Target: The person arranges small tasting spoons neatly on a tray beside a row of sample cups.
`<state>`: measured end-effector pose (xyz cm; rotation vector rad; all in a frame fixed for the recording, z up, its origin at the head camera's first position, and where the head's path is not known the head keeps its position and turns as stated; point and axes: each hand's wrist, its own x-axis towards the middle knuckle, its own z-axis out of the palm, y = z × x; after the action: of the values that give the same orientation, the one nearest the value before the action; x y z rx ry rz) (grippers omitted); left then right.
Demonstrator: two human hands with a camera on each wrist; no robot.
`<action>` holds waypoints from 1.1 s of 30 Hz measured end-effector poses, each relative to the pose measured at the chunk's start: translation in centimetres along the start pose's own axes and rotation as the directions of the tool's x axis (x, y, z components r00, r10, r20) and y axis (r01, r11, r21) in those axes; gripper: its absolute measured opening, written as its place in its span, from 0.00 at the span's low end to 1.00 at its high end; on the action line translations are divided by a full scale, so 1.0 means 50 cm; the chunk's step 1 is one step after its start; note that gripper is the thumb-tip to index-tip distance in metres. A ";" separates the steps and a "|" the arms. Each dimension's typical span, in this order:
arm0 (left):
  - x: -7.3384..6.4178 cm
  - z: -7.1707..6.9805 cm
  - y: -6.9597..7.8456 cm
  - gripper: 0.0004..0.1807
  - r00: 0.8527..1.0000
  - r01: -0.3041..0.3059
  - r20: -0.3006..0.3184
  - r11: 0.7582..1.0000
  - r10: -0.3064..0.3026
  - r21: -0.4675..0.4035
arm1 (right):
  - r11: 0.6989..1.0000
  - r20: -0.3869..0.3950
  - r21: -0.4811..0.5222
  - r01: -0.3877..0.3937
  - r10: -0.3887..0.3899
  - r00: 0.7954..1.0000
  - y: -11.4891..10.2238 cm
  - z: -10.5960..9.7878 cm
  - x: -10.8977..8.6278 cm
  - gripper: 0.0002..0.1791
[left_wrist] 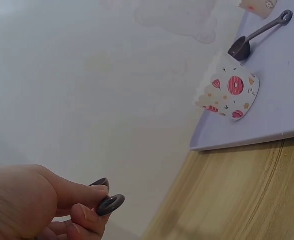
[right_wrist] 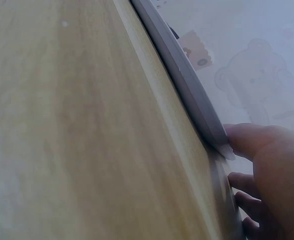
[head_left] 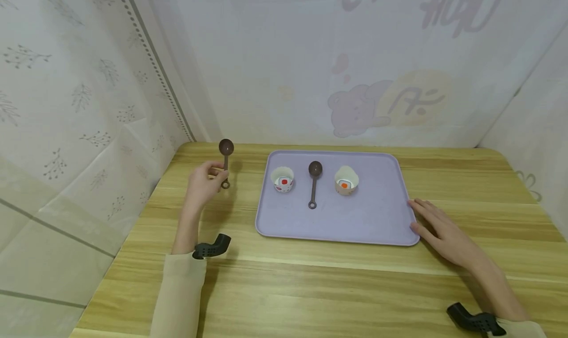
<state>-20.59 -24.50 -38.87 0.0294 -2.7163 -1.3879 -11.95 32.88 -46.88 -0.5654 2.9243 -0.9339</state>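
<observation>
- Our left hand (head_left: 205, 182) holds a dark brown spoon (head_left: 226, 147), pinching the handle near its ring end, with the bowl pointing toward the table's back edge.
- We see that spoon raised over the left part of the table (head_left: 310, 288), well apart from the tray's left edge, with a stretch of wood between them.
- Our right hand (head_left: 443, 234) has its fingers extended and thumb apart, touching the right edge of the lilac tray (head_left: 377, 214) near its front corner; in the right wrist view we see the thumb against the rim.
- On the tray, a white patterned cup (head_left: 283, 172) stands just inside the left edge.
- Between it and a tan cup (head_left: 346, 180) lies a second spoon (head_left: 312, 190), its bowl toward the back and its ring toward the front.
- We have open tray surface right of the tan cup and along the front rim.
- Behind the tray, a narrow strip of table separates it from the pale cloth (head_left: 248, 56); the strip in front is much deeper.
</observation>
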 end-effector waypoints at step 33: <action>-0.002 0.030 0.038 0.16 0.999 -0.041 0.023 0.997 0.043 -0.064 | 0.999 -0.009 -0.013 0.030 -0.030 1.000 0.002 0.003 -0.001 0.34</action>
<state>-20.58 -22.17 -38.22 -0.0496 -2.6737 -1.4720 -11.94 32.87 -47.08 -0.6089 2.9403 -0.9241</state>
